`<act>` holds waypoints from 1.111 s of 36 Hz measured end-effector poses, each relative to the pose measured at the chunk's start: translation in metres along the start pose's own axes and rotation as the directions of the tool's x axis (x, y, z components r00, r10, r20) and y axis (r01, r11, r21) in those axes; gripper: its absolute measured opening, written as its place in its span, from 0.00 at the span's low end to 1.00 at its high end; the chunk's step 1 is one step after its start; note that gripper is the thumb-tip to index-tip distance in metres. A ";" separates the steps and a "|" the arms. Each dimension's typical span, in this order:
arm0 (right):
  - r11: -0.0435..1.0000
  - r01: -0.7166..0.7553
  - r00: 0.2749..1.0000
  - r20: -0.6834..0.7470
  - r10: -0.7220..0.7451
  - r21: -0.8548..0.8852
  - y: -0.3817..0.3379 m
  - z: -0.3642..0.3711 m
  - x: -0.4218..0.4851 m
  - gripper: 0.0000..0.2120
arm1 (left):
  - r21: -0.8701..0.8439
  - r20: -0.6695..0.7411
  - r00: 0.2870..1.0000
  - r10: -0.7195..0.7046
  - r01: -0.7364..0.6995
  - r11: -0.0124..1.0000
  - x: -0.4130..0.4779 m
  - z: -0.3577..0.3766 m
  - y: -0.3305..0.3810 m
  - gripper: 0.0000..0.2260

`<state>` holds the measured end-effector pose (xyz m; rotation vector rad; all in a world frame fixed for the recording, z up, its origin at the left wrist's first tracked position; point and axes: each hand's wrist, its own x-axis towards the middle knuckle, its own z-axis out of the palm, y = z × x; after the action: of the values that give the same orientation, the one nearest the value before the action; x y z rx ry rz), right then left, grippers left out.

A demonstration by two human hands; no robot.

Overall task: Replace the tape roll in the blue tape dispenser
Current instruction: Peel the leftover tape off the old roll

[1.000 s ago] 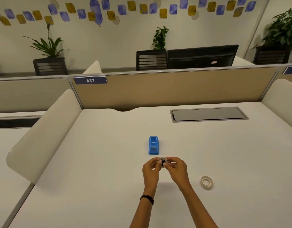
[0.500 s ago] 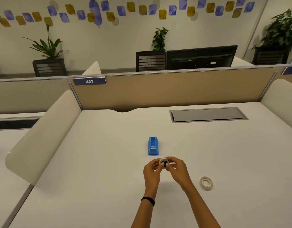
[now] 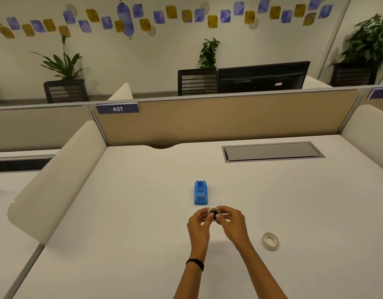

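Both hands meet just near of the dispenser [image 3: 200,192]: left hand [image 3: 199,223] and right hand [image 3: 231,222] pinch a small roll [image 3: 213,213] with a dark core between the fingertips. Second roll [image 3: 270,240] lies flat on the counter [image 3: 121,212], right. Dispenser cradle appears empty. Risk: the core slipping from so light a fingertip grip

Lighting: even, warm, moderately dim; source overhead, not in frame. Shadows: soft, faint, under the hands [image 3: 216,225] on the desk [image 3: 143,244] and beside the left divider [image 3: 56,180]. Glare: none. Sharpness: slightly soft throughout. Distortion: wide-angle bowing of partition [image 3: 218,119] toward frame edges.
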<state>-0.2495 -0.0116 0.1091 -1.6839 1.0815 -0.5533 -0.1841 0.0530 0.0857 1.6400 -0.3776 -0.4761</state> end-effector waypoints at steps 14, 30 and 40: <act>1.000 0.025 0.999 -0.042 -0.025 0.014 0.001 -0.001 0.001 0.11 | -0.012 -0.021 1.000 -0.011 0.011 1.000 -0.004 0.006 0.007 0.09; 1.000 0.012 0.999 0.032 -0.012 0.005 0.005 -0.004 0.011 0.12 | -0.035 0.067 0.996 -0.056 0.058 0.998 0.001 0.003 0.006 0.09; 1.000 0.001 1.000 0.016 -0.001 0.030 0.007 -0.001 0.013 0.12 | -0.114 0.127 0.990 -0.069 0.083 0.990 0.001 0.004 0.009 0.12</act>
<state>-0.2463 -0.0240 0.1007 -1.6607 1.0559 -0.5529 -0.1847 0.0476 0.0942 1.5174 -0.3717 -0.6475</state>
